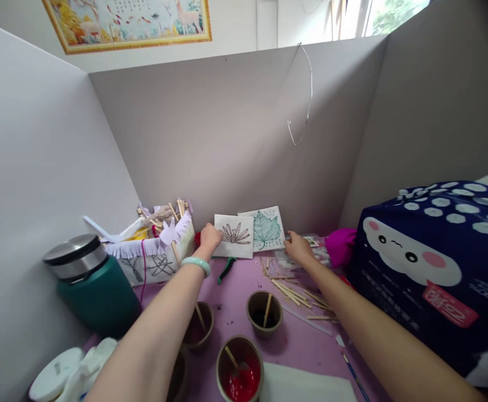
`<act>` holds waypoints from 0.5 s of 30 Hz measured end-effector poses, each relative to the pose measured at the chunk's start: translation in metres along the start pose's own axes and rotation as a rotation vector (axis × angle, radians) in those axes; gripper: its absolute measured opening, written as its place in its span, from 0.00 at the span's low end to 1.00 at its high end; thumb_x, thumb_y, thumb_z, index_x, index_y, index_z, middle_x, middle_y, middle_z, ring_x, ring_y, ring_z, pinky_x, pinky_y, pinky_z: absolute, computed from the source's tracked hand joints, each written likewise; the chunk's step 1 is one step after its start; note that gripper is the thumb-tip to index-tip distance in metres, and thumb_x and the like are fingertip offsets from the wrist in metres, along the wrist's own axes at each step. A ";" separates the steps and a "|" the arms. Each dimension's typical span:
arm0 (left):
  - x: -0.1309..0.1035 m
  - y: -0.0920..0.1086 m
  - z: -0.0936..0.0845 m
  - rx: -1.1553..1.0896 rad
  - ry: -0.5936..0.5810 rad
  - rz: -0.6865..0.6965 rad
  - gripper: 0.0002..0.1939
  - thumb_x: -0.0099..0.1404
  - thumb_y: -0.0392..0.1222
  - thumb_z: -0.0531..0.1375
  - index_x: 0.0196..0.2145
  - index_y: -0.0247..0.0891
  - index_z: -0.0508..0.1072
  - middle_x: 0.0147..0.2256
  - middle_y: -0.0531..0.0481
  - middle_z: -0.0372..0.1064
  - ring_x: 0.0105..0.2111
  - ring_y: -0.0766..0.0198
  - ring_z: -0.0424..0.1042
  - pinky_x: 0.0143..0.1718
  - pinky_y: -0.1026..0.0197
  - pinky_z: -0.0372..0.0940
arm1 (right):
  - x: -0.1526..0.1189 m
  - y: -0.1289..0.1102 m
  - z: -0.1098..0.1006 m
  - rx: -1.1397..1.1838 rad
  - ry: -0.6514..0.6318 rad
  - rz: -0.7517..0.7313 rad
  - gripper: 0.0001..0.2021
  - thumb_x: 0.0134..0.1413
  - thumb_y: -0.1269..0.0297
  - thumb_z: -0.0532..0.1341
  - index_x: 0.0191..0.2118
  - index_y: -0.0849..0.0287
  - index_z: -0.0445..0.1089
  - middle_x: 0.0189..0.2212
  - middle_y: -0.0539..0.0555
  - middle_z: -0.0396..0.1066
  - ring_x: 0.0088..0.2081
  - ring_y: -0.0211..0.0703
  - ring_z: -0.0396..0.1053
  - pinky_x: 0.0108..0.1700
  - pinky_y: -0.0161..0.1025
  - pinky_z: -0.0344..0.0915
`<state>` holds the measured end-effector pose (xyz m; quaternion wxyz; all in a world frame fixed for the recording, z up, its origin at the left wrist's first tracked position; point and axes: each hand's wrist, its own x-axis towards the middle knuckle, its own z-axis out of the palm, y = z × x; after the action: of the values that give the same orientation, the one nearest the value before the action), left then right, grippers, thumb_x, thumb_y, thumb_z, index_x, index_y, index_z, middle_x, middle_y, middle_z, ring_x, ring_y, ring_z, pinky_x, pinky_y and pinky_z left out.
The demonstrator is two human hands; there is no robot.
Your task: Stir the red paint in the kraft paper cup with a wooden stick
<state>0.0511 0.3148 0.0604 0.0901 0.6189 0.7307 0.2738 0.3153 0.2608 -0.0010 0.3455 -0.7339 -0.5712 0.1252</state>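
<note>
Two white square panels lean against the back partition. One carries a brown flower drawing (235, 234); partly behind it stands the other, with a green leaf drawing (268, 228). My left hand (211, 237), a pale green bangle at its wrist, is closed at the left edge of the flower drawing. At the lower right edge of the leaf drawing, my right hand (299, 248) pinches with thumb and fingers. Below the panels lies a green-handled tool (226, 270), its kind unclear.
Cups stand in front: one with red paint (240, 371), one dark inside (264, 312), others by my left arm. Wooden sticks (292, 293) lie right of centre. A decorated box (156, 262) and teal bottle (95, 290) stand left, a dark blue package (428, 273) right.
</note>
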 end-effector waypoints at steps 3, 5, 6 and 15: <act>-0.019 0.004 -0.006 0.027 0.009 0.075 0.17 0.65 0.44 0.57 0.50 0.35 0.66 0.49 0.43 0.66 0.47 0.57 0.68 0.47 0.49 0.66 | -0.021 -0.014 -0.016 -0.008 -0.010 -0.076 0.18 0.59 0.62 0.56 0.53 0.63 0.65 0.49 0.65 0.68 0.52 0.53 0.65 0.52 0.45 0.58; -0.035 0.010 -0.015 0.026 0.020 0.156 0.19 0.66 0.44 0.57 0.52 0.35 0.64 0.52 0.42 0.63 0.49 0.55 0.67 0.49 0.48 0.64 | -0.043 -0.024 -0.030 0.025 -0.116 -0.177 0.18 0.59 0.57 0.54 0.50 0.62 0.69 0.46 0.62 0.71 0.50 0.53 0.67 0.50 0.44 0.60; -0.044 0.014 -0.021 0.022 0.016 0.201 0.20 0.65 0.43 0.57 0.53 0.35 0.63 0.53 0.41 0.62 0.50 0.55 0.66 0.51 0.49 0.63 | -0.057 -0.028 -0.036 0.049 -0.201 -0.238 0.19 0.59 0.53 0.54 0.47 0.60 0.71 0.44 0.59 0.73 0.47 0.51 0.69 0.48 0.42 0.62; -0.119 0.005 -0.090 0.014 -0.374 0.530 0.19 0.64 0.46 0.58 0.51 0.35 0.67 0.48 0.46 0.68 0.46 0.56 0.69 0.50 0.49 0.64 | -0.171 -0.052 -0.051 0.057 -0.539 -0.503 0.46 0.41 0.51 0.67 0.65 0.60 0.50 0.63 0.64 0.51 0.62 0.57 0.51 0.60 0.51 0.51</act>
<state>0.0389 0.1755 0.1132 0.1442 0.8277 0.5168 0.1643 0.2520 0.0894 0.0342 0.2230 -0.5011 -0.8007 0.2411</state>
